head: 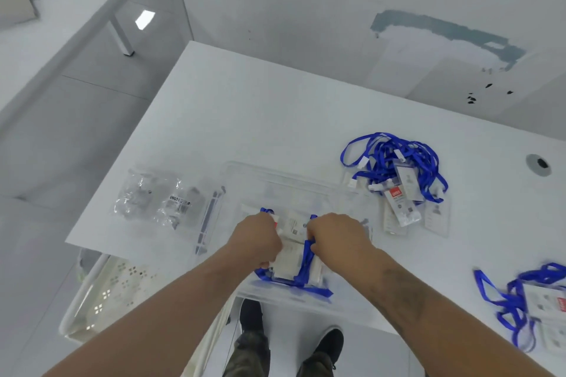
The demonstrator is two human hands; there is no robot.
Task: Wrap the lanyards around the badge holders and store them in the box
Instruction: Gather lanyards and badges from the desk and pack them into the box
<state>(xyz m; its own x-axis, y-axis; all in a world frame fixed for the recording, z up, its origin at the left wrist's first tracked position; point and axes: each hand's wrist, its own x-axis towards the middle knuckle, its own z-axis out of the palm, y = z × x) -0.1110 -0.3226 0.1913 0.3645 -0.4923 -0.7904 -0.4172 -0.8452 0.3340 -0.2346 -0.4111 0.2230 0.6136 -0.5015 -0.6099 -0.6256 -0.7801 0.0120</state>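
A clear plastic box (294,180) stands at the table's near edge. Inside it lie badge holders wrapped in blue lanyards (291,263). Both my hands are down in the box. My left hand (255,237) grips the left end of a wrapped badge holder, fingers curled. My right hand (337,234) pinches the blue lanyard at that holder's right side. A tangled pile of blue lanyards with badge holders (398,174) lies right of the box. Another loose heap of lanyards and badges (533,300) lies at the near right.
Clear plastic bags (159,199) with small parts lie left of the box, beside a dark-edged pouch (208,217). A white perforated basket (101,294) sits below the table's left corner. A cable hole (539,164) is at the far right. My shoes (291,337) show below the edge.
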